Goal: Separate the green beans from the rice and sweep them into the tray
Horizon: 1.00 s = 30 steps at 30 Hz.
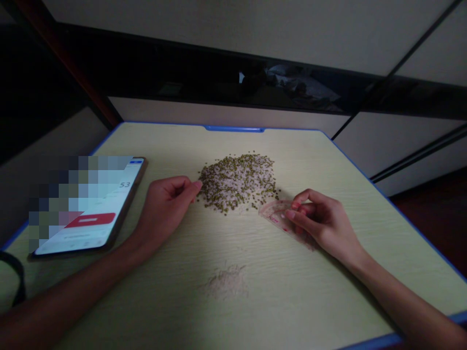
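Note:
A heap of green beans mixed with pale rice-like grains [239, 182] lies spread on the table. My left hand [170, 197] is closed, thumb against the curled fingers, at the left edge of this heap; whatever it may hold is hidden. Between the thumb and fingers of my right hand [321, 216] is a clear plastic protractor [272, 214] with reddish markings, tilted by the heap's lower right edge. Nearer to me sits a smaller pile of pale grains [226, 282], with no green beans visible in it.
On the left of the wooden-topped table [292, 301] with blue edging, a lit tablet or phone [98, 221] rests in a brown case. A black cable [16, 274] loops at the left edge. Behind the table stands a pale cabinet front with a glossy black band [182, 73].

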### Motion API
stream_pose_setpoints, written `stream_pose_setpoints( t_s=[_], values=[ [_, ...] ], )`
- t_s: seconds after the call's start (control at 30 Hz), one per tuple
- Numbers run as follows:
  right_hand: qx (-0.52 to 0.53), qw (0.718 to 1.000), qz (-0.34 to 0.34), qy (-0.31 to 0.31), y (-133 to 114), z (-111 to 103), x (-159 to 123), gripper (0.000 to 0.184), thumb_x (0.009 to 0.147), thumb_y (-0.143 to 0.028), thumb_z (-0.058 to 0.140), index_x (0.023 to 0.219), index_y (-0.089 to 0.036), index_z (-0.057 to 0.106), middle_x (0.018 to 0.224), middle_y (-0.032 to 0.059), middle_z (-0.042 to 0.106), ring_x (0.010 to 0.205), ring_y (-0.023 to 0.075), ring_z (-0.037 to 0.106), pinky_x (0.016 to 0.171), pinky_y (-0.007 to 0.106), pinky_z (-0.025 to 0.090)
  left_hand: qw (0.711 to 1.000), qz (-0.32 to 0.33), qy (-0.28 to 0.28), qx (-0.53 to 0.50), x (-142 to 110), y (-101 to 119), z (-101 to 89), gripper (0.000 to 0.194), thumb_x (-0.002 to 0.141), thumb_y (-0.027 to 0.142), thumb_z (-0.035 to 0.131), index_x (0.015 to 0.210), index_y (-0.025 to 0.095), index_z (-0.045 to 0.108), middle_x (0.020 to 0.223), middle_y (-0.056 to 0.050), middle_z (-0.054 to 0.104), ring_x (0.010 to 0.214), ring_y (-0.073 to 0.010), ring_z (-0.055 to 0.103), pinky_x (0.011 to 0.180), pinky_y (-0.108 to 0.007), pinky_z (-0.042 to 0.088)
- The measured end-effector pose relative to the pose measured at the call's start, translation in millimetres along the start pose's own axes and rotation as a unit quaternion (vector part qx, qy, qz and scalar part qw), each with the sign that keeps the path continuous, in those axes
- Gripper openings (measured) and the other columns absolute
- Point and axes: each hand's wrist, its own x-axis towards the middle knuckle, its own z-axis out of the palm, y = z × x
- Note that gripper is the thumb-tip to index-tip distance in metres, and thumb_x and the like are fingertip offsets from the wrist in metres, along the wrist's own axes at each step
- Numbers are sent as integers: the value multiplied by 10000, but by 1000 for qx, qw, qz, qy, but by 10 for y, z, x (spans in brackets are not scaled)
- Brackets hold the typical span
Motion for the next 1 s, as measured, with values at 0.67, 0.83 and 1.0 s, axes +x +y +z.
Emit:
stream_pose_setpoints(
  t_s=[0.67, 0.83, 1.0],
  values=[
    [12, 999, 10, 49, -23, 15, -3, 277, 633, -332, 717, 693, -191, 486, 405, -57, 491, 319, 72, 398, 308, 172, 287, 1000, -7, -1, -8, 1, -36, 9, 331, 725, 285, 513, 430, 197, 392, 373, 73, 333, 388, -72, 301, 427, -233, 237],
    [11, 998, 15, 55, -29, 28, 35, 281, 620, -307, 727, 705, -191, 486, 417, -55, 514, 328, 77, 422, 313, 170, 301, 1000, -9, 1, -1, 11, -49, 13, 334, 735, 290, 515, 436, 206, 392, 355, 69, 341, 365, -81, 303, 414, -246, 240],
    [10, 998, 13, 63, -31, 36, 55, 265, 635, -293, 710, 711, -198, 475, 420, -60, 513, 316, 77, 417, 304, 173, 297, 1000, -10, -4, 5, 11, -47, 13, 336, 739, 288, 512, 434, 207, 397, 349, 69, 340, 359, -81, 301, 412, -248, 241]
  ],
)
